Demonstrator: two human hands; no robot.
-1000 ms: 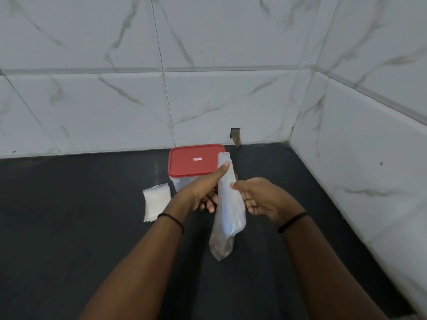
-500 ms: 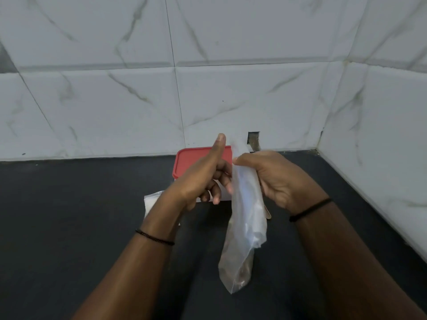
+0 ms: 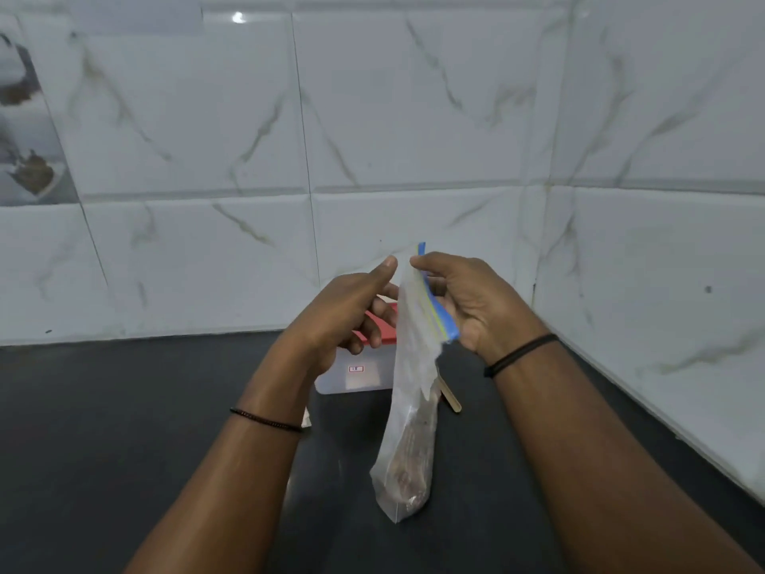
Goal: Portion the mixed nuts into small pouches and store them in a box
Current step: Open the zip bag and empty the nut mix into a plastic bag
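Two hands on the hanging nut bag (image 3: 410, 428): right fingers (image 3: 426, 263) pinching its zip edge, left fingers (image 3: 374, 321) loosely curled beside it.

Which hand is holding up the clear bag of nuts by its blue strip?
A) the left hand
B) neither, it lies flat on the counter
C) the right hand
C: the right hand pinches the blue strip of the bag, which hangs down; the left hand sits beside it.
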